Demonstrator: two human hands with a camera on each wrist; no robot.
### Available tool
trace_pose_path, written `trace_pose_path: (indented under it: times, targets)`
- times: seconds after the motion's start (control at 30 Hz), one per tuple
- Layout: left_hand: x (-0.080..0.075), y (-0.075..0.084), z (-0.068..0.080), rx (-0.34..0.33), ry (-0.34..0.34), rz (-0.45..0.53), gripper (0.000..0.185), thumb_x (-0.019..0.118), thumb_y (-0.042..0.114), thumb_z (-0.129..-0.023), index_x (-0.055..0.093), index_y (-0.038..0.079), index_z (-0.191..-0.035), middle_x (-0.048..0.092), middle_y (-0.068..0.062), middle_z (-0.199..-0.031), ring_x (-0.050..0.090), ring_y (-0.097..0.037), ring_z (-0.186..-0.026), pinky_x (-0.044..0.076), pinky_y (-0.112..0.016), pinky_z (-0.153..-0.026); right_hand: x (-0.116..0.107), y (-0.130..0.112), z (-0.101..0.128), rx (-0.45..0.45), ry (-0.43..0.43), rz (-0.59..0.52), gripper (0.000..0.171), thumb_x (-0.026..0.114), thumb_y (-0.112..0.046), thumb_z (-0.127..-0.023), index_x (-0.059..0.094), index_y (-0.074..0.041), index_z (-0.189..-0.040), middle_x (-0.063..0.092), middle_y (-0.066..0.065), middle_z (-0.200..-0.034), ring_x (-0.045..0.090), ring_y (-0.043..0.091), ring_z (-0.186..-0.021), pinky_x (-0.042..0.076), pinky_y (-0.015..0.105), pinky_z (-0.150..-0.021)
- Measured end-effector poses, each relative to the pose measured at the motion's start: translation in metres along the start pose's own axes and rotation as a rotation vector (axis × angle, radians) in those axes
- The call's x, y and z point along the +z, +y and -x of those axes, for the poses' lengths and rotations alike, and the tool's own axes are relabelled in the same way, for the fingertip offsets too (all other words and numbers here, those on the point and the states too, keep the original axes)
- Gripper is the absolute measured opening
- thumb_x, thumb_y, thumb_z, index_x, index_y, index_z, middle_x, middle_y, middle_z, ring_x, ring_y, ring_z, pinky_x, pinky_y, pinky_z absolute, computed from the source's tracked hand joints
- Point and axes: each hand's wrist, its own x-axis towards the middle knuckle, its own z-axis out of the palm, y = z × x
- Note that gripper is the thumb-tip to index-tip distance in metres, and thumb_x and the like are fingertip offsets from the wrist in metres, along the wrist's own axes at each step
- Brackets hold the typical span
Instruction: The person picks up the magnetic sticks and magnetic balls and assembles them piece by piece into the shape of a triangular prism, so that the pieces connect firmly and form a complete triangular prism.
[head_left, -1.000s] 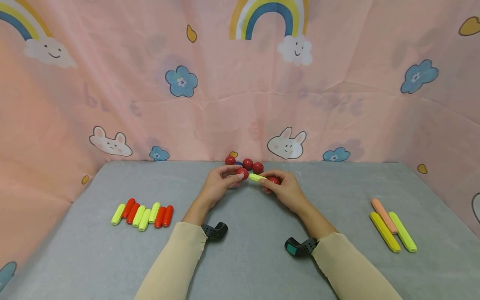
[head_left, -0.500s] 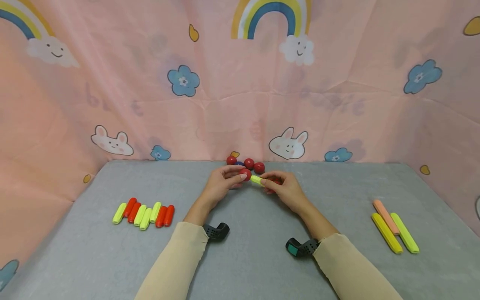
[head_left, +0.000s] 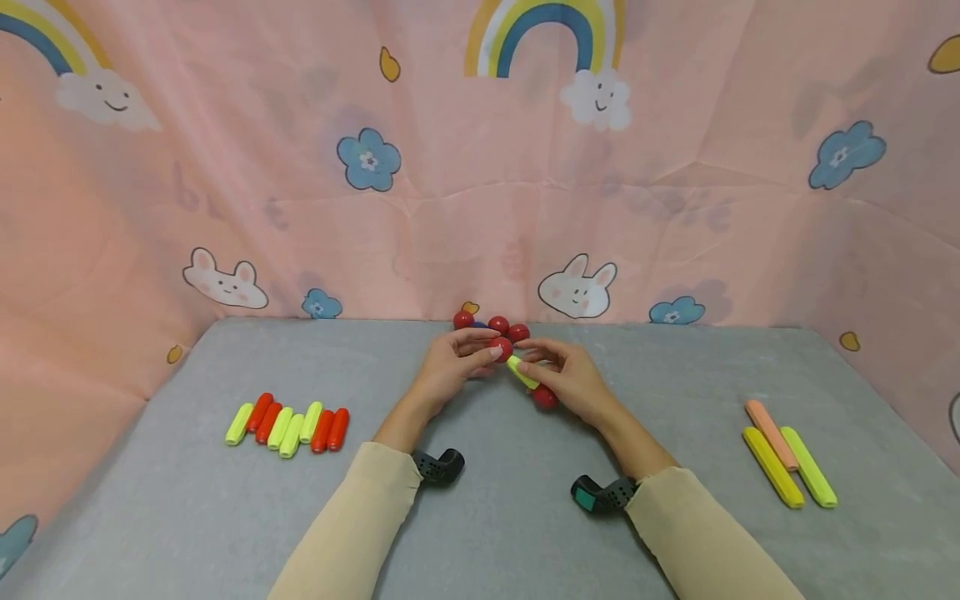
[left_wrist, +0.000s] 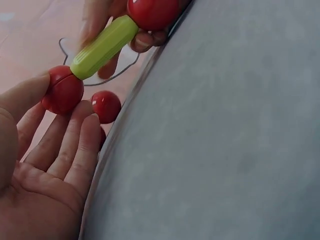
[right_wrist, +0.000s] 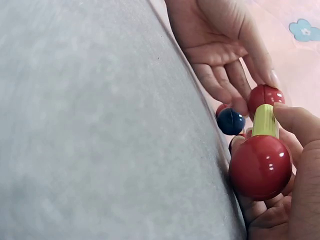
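The right hand (right_wrist: 295,200) held a yellow-green rod (right_wrist: 265,121) with a large red ball (right_wrist: 260,167) on its near end, its thumb lying along the rod. At the rod's far end a smaller-looking red ball (right_wrist: 264,95) was pinched by the fingers (right_wrist: 235,75) of the left hand (right_wrist: 220,35). Just beyond those fingers, a dark blue ball (right_wrist: 231,121) lay at the edge of the grey worktop (right_wrist: 90,130).

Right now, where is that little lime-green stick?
In the head view the lime-green stick sits mid-table between both hands, a red ball on its far end, another red ball on its near end.
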Motion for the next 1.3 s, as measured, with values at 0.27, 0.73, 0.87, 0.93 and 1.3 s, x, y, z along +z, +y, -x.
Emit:
trace_pose_path:
  times: [0.27, 0.73, 0.87, 0.93, 1.3]
  targets:
    - [0.011, 0.01, 0.004, 0.014, 0.069, 0.035, 0.039, 0.073, 0.014, -0.093, 0.064, 0.004, -0.129, 0.064, -0.015, -0.128, 0.07, -0.013, -0.092, 0.061, -0.038, -0.09, 0.003, -0.004, -0.003, 0.0, -0.07, -0.06, 0.053, 0.07, -0.025, -0.095, 0.055, -0.013, -0.145, 0.069, 0.019, -0.126, 0.074, 0.022, -0.093, 0.06, 0.024, -0.079]
    - [-0.007, 0.021, 0.004, 0.074, 0.197, -0.454, 0.032, 0.065, 0.018, -0.098, 0.064, 0.009, -0.129, 0.069, -0.009, -0.118, 0.066, -0.025, -0.095, 0.057, -0.034, -0.074, 0.006, -0.007, -0.008, 0.008, -0.073, -0.151, 0.048, 0.068, -0.018, -0.097, 0.056, -0.006, -0.142, 0.07, 0.025, -0.114, 0.069, 0.01, -0.07, 0.058, 0.022, -0.071]
    - [-0.018, 0.036, 0.008, 0.045, 0.184, -0.631, 0.029, 0.066, 0.018, -0.098, 0.066, 0.012, -0.126, 0.07, -0.006, -0.124, 0.068, -0.025, -0.102, 0.056, -0.039, -0.086, 0.005, -0.009, -0.008, 0.016, -0.074, -0.175, 0.049, 0.068, -0.018, -0.097, 0.055, -0.005, -0.143, 0.069, 0.026, -0.115, 0.069, 0.01, -0.068, 0.059, 0.022, -0.071]
    - [-0.024, 0.044, 0.012, 0.012, 0.146, -0.747, 0.029, 0.066, 0.018, -0.097, 0.067, 0.012, -0.125, 0.069, -0.006, -0.127, 0.068, -0.025, -0.105, 0.056, -0.042, -0.091, 0.005, -0.008, -0.008, 0.018, -0.073, -0.187, 0.05, 0.068, -0.017, -0.097, 0.054, -0.005, -0.143, 0.069, 0.027, -0.115, 0.069, 0.01, -0.068, 0.059, 0.023, -0.071]
    - [-0.04, 0.082, 0.04, -0.057, -0.025, -1.025, 0.035, 0.068, 0.019, -0.097, 0.065, 0.009, -0.13, 0.068, -0.015, -0.13, 0.063, -0.03, -0.118, 0.052, -0.047, -0.103, -0.003, 0.001, -0.003, 0.053, -0.047, -0.23, 0.051, 0.066, -0.016, -0.098, 0.051, -0.004, -0.146, 0.066, 0.029, -0.122, 0.069, 0.008, -0.072, 0.06, 0.022, -0.074]
